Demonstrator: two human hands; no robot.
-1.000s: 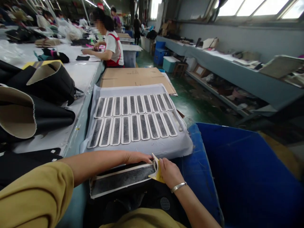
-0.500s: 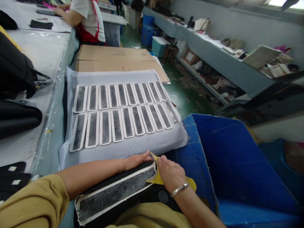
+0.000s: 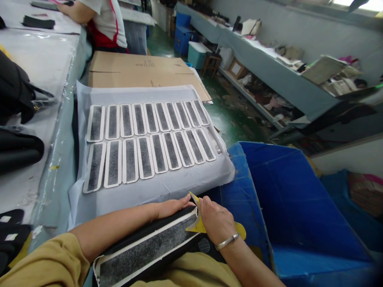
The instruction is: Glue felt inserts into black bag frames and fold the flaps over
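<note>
In the head view a black fabric piece (image 3: 149,220) lies across my lap, slanting up to the right. On it is a long dark-grey panel (image 3: 149,251) with a white border. My right hand (image 3: 217,221) is closed around a yellow scraper (image 3: 197,227), whose notched, pointed edge sits at the panel's right end. Stretched out along the far side of the black piece, my left hand (image 3: 172,208) rests with its fingers extended, their tips close to the scraper's upper point.
Ahead, two rows of similar grey panels (image 3: 145,157) lie on a white sheet (image 3: 119,198). Beyond is cardboard (image 3: 140,65). A large blue bin (image 3: 287,191) stands at the right. The left table (image 3: 44,59) carries black bags (image 3: 14,87). A co-worker (image 3: 110,24) stands behind it.
The surroundings have shifted slightly left in view as my head turned. Both hands and the scraper hold almost the same place. The co-worker's pink item has mostly left the view.
</note>
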